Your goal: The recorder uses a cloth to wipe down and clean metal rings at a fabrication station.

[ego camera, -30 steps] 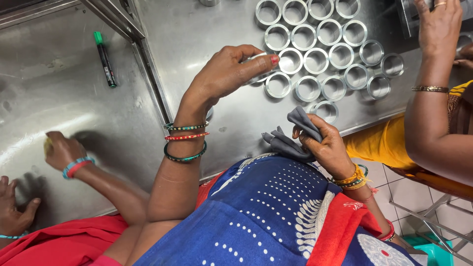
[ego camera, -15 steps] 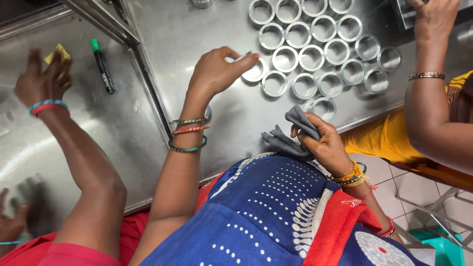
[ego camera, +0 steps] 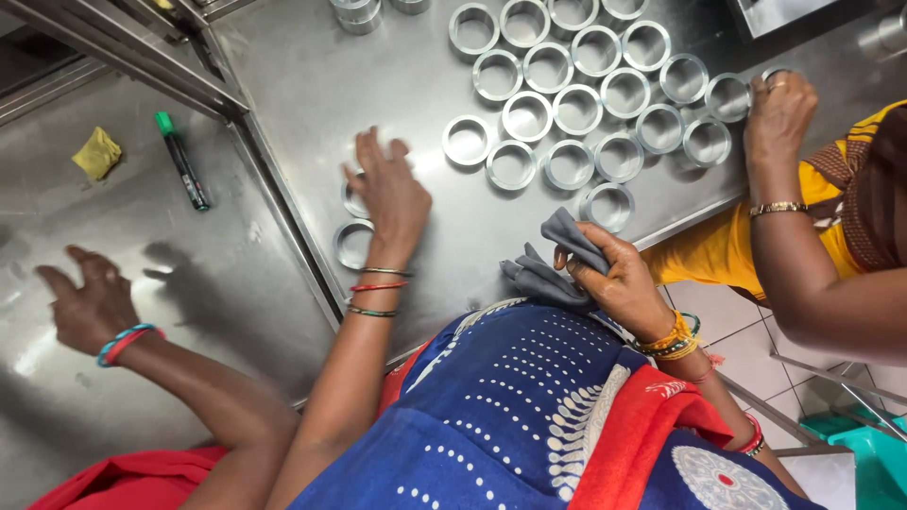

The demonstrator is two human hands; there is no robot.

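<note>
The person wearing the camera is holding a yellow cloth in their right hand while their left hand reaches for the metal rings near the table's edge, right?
Not quite. The head view shows the cloth in the right hand is grey, not yellow. The left hand does reach over the metal rings near the table's edge.

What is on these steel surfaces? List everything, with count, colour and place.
Metal rings: about twenty, silver, clustered on the right steel table.
Loose rings: two, silver, near that table's left edge.
Marker: one, black with a green cap, on the left steel surface.
Pad: one, yellow, left of the marker.
Grey cloth: one, at the table's near edge.
Co-worker's hand: one, blue and red bangles, over the left surface.
Second co-worker's hand: one, gold bangle, at the right end of the cluster.
Left hand: open, fingers spread over one loose ring.
Right hand: closed on the grey cloth.
</note>
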